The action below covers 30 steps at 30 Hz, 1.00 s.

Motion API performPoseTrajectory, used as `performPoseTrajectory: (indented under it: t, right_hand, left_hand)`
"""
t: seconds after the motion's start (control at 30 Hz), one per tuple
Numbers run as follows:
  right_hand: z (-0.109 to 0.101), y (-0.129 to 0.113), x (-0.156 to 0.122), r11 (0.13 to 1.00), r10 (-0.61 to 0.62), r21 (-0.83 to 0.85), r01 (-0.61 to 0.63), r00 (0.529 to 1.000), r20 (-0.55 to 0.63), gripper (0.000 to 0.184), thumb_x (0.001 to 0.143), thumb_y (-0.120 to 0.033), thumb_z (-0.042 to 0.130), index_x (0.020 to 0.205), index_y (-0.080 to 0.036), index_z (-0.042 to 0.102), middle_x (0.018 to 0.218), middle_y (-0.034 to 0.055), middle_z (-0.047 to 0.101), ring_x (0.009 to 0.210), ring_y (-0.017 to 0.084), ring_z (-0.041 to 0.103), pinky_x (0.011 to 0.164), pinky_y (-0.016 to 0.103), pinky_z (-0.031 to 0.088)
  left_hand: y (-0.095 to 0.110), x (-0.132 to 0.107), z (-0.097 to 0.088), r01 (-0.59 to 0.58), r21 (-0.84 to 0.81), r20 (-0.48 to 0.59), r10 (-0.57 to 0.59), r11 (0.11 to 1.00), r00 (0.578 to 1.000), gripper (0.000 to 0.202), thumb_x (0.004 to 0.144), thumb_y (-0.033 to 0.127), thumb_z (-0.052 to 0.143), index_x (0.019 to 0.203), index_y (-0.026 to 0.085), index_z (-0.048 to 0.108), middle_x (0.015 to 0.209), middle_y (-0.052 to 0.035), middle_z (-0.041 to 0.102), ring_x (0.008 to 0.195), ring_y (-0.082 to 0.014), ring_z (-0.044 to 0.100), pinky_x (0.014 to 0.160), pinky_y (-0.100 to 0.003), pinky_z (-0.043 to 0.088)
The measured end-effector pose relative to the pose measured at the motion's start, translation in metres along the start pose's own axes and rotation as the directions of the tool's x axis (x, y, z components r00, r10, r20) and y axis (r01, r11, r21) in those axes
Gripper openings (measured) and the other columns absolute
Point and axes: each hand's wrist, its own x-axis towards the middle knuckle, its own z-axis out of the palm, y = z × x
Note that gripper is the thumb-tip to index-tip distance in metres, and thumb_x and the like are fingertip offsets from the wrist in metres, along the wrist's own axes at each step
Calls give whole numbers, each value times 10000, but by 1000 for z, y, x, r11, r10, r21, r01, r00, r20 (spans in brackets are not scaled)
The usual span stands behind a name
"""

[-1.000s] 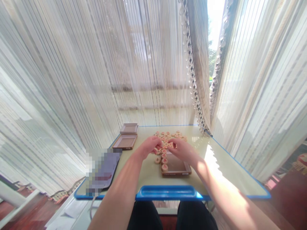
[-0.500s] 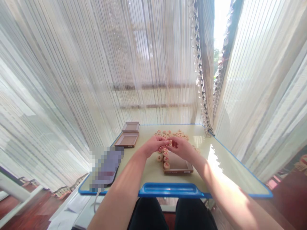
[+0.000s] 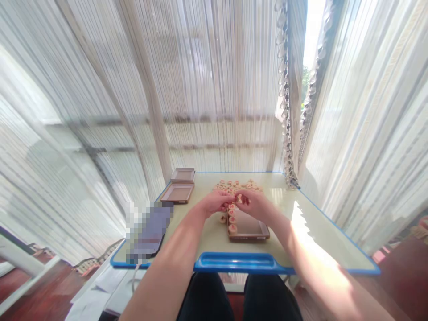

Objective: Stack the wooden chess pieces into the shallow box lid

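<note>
Partly behind hands (image 3: 214, 202): round pieces (image 3: 230, 183)

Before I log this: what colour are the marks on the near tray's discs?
Red on the visible discs, head view.

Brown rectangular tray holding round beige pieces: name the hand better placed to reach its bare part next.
Likely the right hand: it overlaps the tray in view; the left hand sits further left.

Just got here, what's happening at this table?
A person's left hand and right hand are close together, fingertips at the far end of an open box; whether they pinch anything is unclear. A row of round pieces lines the box's left side; loose pieces lie beyond it on the table.
</note>
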Motion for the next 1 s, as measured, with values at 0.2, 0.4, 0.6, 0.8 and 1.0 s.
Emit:
performPoseTrajectory:
  t: [0.2,0.4,0.6,0.8,1.0]
  right_hand:
    - [-3,-3,-1,997,78,-33,-76,996,37,138,763,-302,540,831,-218,626,712,-16,637,637,107,553,585,217,375]
    - [-11,-2,-3,962,160,-255,-100,960,229,120,735,-264,554,766,-216,660,731,20,657,624,125,550,527,222,339]
    - [-5,0,-4,946,142,-322,-30,934,327,205,785,-292,497,747,-243,692,729,25,672,652,148,569,549,240,340]
    - [2,3,-3,935,120,-355,-13,952,283,204,783,-268,490,766,-260,693,753,18,681,682,169,590,552,256,341]
    - [1,5,-2,943,157,-327,-56,944,290,194,796,-314,517,872,-287,694,822,18,689,740,174,601,599,255,374]
  left_hand:
    - [0,1,-1,-64,125,-97,76,990,992,314,667,410,655,710,104,600,541,32,473,480,-51,391,459,-193,294]
    - [-3,9,-1,-6,378,-468,197,926,861,282,750,367,549,849,118,640,640,-7,584,553,-89,478,503,-203,364]
    - [-16,15,-3,18,804,-318,403,595,858,285,795,312,455,675,150,656,667,-23,608,694,-148,533,667,-248,404]
    - [-18,16,2,1,917,-186,423,400,887,396,852,346,379,639,162,658,737,-69,616,737,-165,530,725,-271,401]
    - [-15,12,6,54,910,-216,357,412,909,408,847,379,385,673,163,683,774,-67,630,733,-159,537,730,-259,405]
